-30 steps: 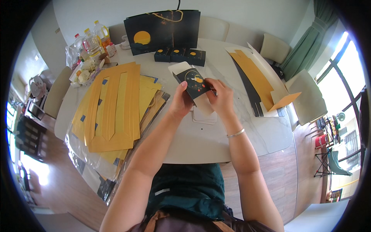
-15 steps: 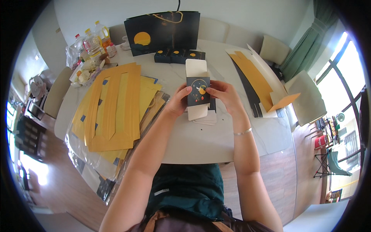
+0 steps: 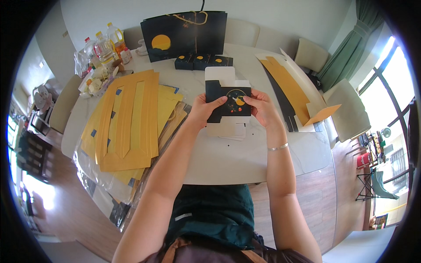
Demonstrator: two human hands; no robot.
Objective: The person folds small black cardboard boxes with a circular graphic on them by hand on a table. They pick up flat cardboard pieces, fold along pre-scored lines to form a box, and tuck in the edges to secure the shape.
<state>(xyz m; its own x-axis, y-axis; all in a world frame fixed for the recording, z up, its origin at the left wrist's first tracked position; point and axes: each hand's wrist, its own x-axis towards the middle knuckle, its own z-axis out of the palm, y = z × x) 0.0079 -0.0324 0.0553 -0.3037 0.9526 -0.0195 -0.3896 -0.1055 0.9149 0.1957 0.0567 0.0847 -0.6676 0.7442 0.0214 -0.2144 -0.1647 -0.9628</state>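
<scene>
Between both hands I hold a small black folding carton (image 3: 237, 104) with a gold moon print, above the table. It is spread fairly flat, and white flaps stick out at its far and near ends. My left hand (image 3: 204, 109) grips the left black panel, thumb on top. On the right edge, my right hand (image 3: 263, 106) pinches the printed panel, thumb on its face. The undersides of my fingers are hidden by the card. Below the carton, white card pieces (image 3: 237, 133) lie on the marble-look table (image 3: 210, 164).
Small black boxes (image 3: 200, 62) stand in a row before a large black gift bag (image 3: 186, 37). Gold card sheets (image 3: 151, 118) are piled at left, partly on plastic film. A gold and black folded sheet (image 3: 287, 87) lies at right. Bottles (image 3: 104, 49) stand far left.
The carton, narrower before, is now opened out wider, with a second black panel showing at left. My right hand has shifted slightly right.
</scene>
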